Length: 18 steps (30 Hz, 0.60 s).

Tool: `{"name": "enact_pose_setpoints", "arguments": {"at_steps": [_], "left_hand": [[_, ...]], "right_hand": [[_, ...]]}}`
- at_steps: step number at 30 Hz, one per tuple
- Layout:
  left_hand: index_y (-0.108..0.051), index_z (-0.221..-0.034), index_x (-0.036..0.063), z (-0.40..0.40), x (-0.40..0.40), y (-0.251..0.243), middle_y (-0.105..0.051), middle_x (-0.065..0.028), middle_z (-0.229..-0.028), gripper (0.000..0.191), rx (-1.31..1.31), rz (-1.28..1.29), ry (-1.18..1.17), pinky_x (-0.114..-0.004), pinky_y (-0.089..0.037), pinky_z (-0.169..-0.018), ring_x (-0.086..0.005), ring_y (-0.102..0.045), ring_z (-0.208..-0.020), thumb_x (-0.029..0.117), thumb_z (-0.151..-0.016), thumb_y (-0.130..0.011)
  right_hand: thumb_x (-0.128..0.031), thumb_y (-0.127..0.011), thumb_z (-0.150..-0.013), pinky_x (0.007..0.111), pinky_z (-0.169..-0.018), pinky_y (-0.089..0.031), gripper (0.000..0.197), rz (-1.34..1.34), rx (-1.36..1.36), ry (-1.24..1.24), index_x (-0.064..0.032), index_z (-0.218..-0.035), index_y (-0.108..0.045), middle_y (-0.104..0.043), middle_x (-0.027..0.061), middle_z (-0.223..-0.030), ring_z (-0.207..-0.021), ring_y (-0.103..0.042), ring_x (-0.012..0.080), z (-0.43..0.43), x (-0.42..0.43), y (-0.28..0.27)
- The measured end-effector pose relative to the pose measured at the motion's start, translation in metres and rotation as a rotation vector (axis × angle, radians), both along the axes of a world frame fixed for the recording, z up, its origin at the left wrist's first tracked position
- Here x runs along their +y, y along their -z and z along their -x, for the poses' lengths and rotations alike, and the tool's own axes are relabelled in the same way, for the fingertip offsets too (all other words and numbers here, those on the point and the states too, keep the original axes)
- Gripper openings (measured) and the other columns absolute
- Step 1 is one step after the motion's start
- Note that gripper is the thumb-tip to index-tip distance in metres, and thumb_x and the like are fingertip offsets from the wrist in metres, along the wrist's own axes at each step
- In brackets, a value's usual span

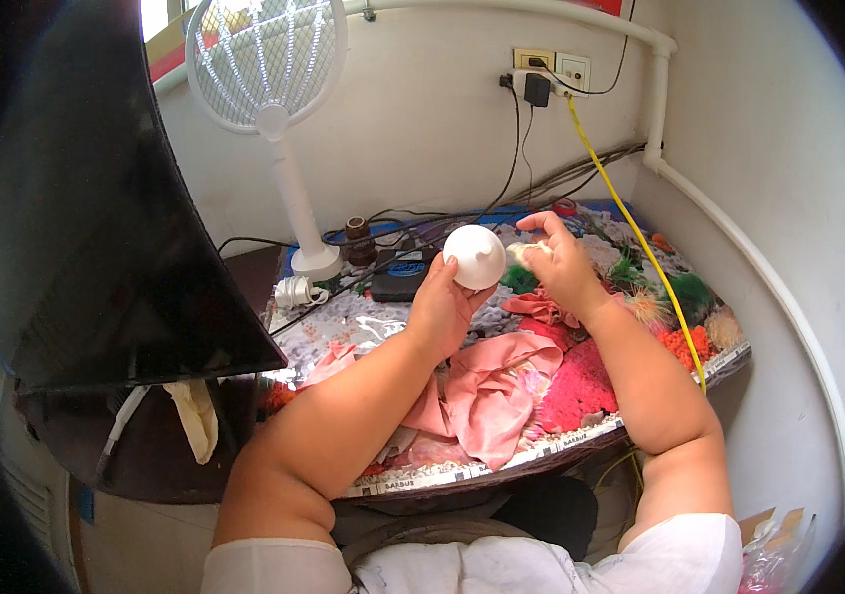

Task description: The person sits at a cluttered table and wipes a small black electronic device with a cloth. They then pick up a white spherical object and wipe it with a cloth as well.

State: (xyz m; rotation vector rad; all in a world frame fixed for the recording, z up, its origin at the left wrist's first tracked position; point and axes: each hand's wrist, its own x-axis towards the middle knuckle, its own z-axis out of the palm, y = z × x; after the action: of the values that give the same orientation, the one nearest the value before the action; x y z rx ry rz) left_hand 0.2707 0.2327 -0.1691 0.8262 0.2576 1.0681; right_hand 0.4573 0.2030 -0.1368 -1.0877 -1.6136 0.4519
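My left hand grips a white, rounded, dome-like object above the table, with a small raised nub on its face. Just to its right, my right hand pinches a small pale-yellow crumpled piece, perhaps cloth or paper; its index finger is raised. A slight gap separates this piece from the white object. Below both hands, a salmon-pink cloth lies rumpled on a table cover printed with coral. Another bunched pink cloth is beneath my right hand.
A white electric mosquito racket stands upright at the back left. Beside its base are a black box, a small brown turned object and a white coiled cord. A black screen looms left. A yellow cable crosses the right side.
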Motion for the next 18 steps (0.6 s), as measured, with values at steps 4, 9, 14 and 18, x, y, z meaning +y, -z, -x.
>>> {"name": "enact_pose_setpoints", "arguments": {"at_steps": [4,9,14,18], "left_hand": [[-0.037,-0.135,0.0097,-0.001,-0.001,0.006,-0.047,-0.0109,-0.135,0.037,-0.027,-0.026,0.078,-0.043,-0.041,-0.103,-0.026,-0.05,-0.121,0.025,-0.102,-0.031],[-0.036,-0.134,0.0104,-0.006,-0.008,0.004,-0.047,-0.012,-0.133,0.035,0.04,-0.08,0.012,-0.042,-0.04,-0.104,-0.0246,-0.05,-0.122,0.026,-0.103,-0.03],[-0.031,-0.136,0.009,-0.014,-0.019,0.0,-0.044,-0.0125,-0.135,0.038,0.101,-0.185,0.052,-0.041,-0.038,-0.107,-0.0242,-0.048,-0.124,0.028,-0.104,-0.028],[-0.033,-0.136,0.0074,-0.013,-0.024,-0.002,-0.044,-0.0132,-0.136,0.04,0.083,-0.133,0.057,-0.042,-0.039,-0.106,-0.0248,-0.049,-0.123,0.029,-0.104,-0.029]], "right_hand": [[-0.01,-0.07,-0.078,0.036,-0.064,-0.05,0.03,-0.256,-0.269,0.011,-0.005,-0.1,-0.051,-0.06,0.0139,-0.085,-0.072,-0.062,0.0273,0.033,-0.018,-0.001],[-0.022,-0.08,-0.071,0.034,-0.064,-0.049,0.045,-0.357,-0.224,0.3,-0.0054,-0.099,-0.049,-0.054,0.009,-0.078,-0.072,-0.059,0.0229,0.036,-0.006,0.004],[-0.034,-0.085,-0.068,0.031,-0.07,-0.05,0.066,-0.005,0.142,0.253,-0.0044,-0.112,-0.047,-0.054,0.0042,-0.085,-0.08,-0.057,0.016,0.024,0.009,0.017],[-0.026,-0.081,-0.075,0.031,-0.076,-0.052,0.062,0.405,0.349,-0.088,-0.0045,-0.122,-0.047,-0.059,0.0068,-0.104,-0.092,-0.06,0.0167,0.029,-0.003,-0.001]]}}
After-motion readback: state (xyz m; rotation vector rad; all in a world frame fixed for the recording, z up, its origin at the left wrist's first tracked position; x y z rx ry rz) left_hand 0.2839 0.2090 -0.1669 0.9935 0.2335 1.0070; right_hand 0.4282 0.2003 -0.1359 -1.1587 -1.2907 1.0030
